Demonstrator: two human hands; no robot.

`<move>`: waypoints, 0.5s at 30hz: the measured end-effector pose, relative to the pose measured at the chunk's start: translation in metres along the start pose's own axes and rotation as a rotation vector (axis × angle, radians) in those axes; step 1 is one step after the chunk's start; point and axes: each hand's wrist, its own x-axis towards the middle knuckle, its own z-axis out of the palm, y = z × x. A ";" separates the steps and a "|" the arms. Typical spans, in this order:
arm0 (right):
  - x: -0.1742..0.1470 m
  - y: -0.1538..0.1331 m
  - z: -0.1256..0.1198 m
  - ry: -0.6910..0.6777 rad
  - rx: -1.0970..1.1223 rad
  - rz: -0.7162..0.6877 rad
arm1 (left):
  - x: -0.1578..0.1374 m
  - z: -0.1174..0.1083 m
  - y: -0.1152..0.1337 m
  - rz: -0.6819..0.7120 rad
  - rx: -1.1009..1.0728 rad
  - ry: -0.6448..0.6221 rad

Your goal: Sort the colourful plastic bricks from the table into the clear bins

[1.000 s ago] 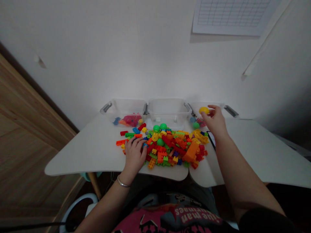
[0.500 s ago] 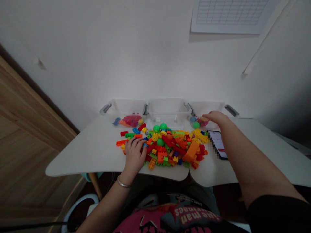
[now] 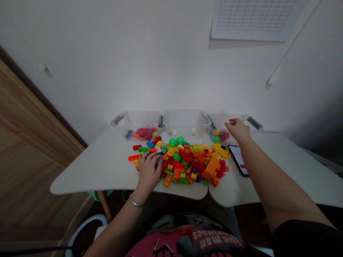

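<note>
A heap of colourful plastic building blocks lies at the front middle of the table, with several green balls among them. My left hand rests on the heap's left edge, its fingers spread over blocks and nothing gripped. Just above the right clear bin hovers my right hand, fingers apart and holding nothing visible. Inside that right bin are a green ball, a yellow ball and reddish pieces.
The left clear bin contains pink, orange and blue pieces. Between the two side bins stands a middle clear bin with a small pale item. A phone lies by my right forearm. The white table meets a wall behind.
My right hand has risen slightly up and right, away from the contents of the right bin. A yellow ball now shows there. My left hand stays in place.
</note>
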 end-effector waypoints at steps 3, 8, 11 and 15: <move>-0.020 -0.014 -0.001 0.207 0.321 -0.218 | 0.000 0.000 0.000 -0.003 0.001 -0.007; -0.065 -0.054 0.017 0.121 0.637 -0.407 | 0.000 0.000 0.000 -0.002 0.006 -0.013; -0.088 -0.077 0.033 -0.067 0.523 -0.576 | 0.000 -0.002 0.001 -0.004 0.005 -0.014; -0.103 -0.097 0.045 -0.251 0.218 -0.957 | 0.001 -0.003 0.002 -0.003 0.003 -0.028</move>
